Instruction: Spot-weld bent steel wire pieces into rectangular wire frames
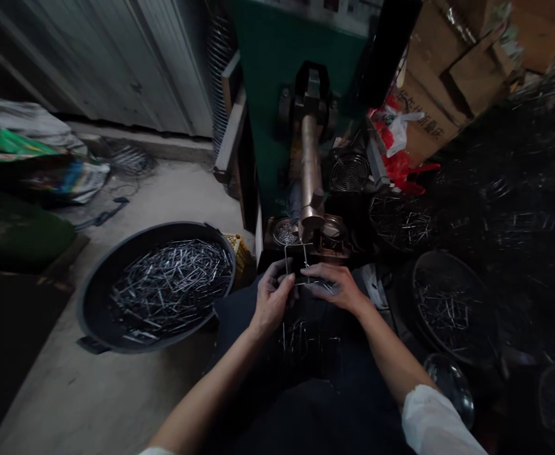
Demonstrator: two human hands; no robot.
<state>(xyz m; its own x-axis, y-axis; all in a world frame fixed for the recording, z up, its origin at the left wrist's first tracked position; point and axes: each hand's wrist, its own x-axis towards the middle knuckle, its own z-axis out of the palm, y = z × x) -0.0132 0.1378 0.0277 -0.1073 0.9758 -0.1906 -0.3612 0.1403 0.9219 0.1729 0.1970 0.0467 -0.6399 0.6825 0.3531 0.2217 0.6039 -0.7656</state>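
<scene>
A thin bent metal wire frame (pixel 286 253) stands up between my hands, its upper end at the tip of a machine's copper-coloured arm (pixel 311 170). My left hand (pixel 272 297) pinches the frame's left side between thumb and fingers. On the other side, my right hand (pixel 335 287) has its fingers closed on the frame's right part, with short wire ends showing by the fingers. Exactly where the wires touch the machine is hard to make out. Several more bent wire pieces (pixel 301 338) lie on my dark-clothed lap below the hands.
To the left, a large black basin (pixel 85 303) holds many short metal rods, with a yellow crate (pixel 240 256) behind it. A small round dish (pixel 284 232) sits under the machine arm. Dark basin (pixel 417 278) with wire pieces stands right, near cardboard boxes (pixel 429 114).
</scene>
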